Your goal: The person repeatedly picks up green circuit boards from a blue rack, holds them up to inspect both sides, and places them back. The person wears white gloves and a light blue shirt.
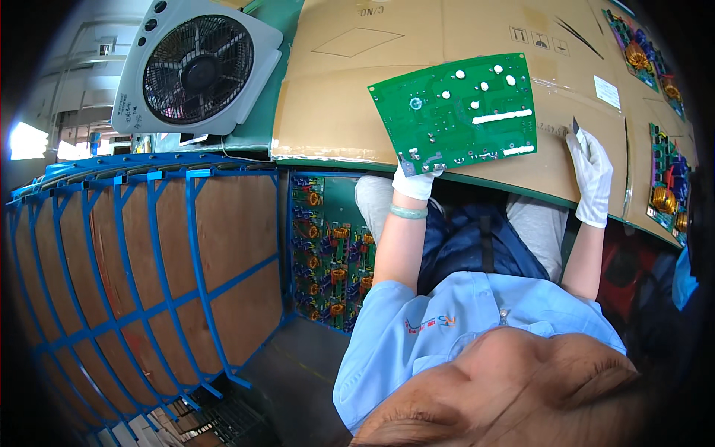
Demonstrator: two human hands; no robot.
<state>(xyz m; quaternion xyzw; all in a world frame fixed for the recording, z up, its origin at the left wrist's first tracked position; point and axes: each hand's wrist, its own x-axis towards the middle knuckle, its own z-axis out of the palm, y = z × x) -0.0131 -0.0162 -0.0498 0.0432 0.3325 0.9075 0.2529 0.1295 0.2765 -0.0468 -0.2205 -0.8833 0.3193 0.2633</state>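
A green circuit board (428,123) is held tilted up above the cardboard-covered bench. White blobs and two long white strips mark its visible face. My left hand (415,184), in a white glove, grips the board by its lower left edge, and the board hides most of the fingers. To the right of the board, my gloved right hand (593,175) is closed around a small dark pointed tool (576,126). Only the tool's tip shows above the fingers, so its kind is unclear. That tip is apart from the board.
Flattened cardboard (335,104) covers the bench. A box fan (199,71) stands at the far left. Boards with copper coils (668,182) lie along the right side, and more coil boards (335,261) sit below the bench, beside a blue-framed rack (164,276). Thin dark strips (579,37) lie at the back.
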